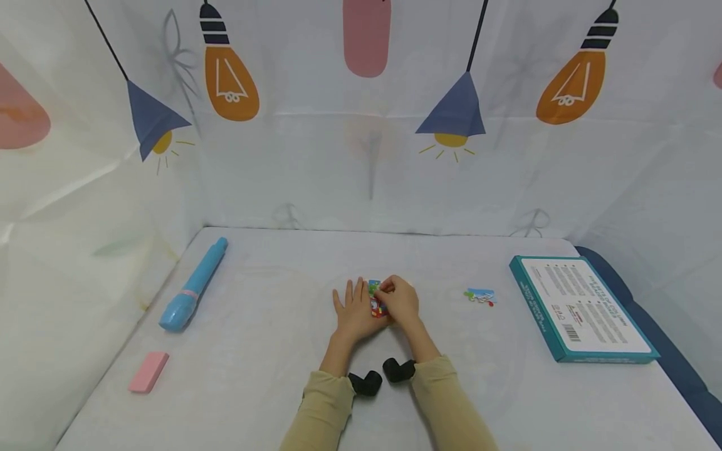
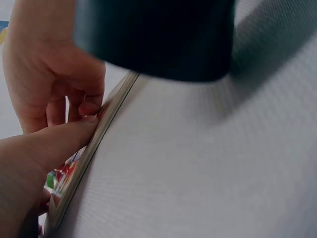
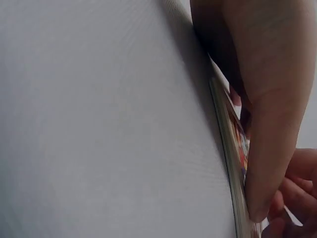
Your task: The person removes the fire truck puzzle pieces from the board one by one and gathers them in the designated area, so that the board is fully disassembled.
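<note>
A small, brightly coloured jigsaw puzzle (image 1: 374,307) lies flat on the white table, partly hidden under both hands. My left hand (image 1: 358,313) rests on its left side with fingers spread; in the left wrist view, the left thumb (image 2: 64,139) presses along the near edge. From the right, my right hand (image 1: 402,300) bends over the puzzle, its thumb and forefinger pinching at a piece near the top, largely covered by the fingers. The right wrist view shows the puzzle's thin, layered edge (image 3: 228,148) beside the hands. Several loose puzzle pieces (image 1: 481,296) lie to the right.
A teal and white box (image 1: 583,310) lies at the table's right edge, beside a dark blue seat (image 1: 671,351). On the left are a blue microphone-shaped object (image 1: 192,288) and a pink block like an eraser (image 1: 148,372). A patterned cloth (image 1: 316,169) hangs behind the table.
</note>
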Motion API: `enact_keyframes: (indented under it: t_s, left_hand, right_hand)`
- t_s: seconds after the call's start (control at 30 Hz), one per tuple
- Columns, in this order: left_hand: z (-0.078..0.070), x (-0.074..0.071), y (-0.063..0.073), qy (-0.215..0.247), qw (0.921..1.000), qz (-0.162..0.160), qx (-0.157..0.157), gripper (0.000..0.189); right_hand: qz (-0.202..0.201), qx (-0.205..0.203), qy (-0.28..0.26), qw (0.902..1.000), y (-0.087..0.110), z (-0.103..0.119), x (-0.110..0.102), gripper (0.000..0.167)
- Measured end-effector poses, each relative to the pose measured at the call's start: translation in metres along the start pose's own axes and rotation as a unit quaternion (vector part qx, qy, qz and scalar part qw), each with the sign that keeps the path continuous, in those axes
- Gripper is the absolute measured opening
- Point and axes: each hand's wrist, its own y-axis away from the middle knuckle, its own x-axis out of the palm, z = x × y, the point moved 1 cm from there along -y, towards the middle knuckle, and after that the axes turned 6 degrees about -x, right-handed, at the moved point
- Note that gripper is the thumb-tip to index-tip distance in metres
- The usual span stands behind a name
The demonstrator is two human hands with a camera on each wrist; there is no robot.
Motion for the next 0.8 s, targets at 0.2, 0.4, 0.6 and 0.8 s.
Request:
enact_keyframes:
  t_s: [0.2,0.4,0.6,0.8]
  left_hand:
    - [-0.002,0.000,-0.001,-0.008,0.9999,0.008,-0.007,0.098]
    - [-0.003,-0.001,-0.001,-0.012,0.9997,0.014,-0.014,0.101]
    - [-0.003,-0.001,-0.001,-0.010,0.9997,0.017,-0.016,0.102]
    - [-0.003,-0.001,-0.001,-0.011,0.9994,0.026,-0.019,0.102]
  right_hand:
    - [-0.020,0.032,-0.058,0.9976,-0.001,-0.006,-0.011,0.022]
    - [-0.025,0.060,-0.076,0.9950,-0.002,-0.014,-0.024,0.028]
    - [-0.034,0.100,-0.123,0.9868,-0.002,-0.026,-0.034,0.027]
    - [-0.042,0.118,-0.127,0.9839,-0.002,-0.041,-0.044,0.028]
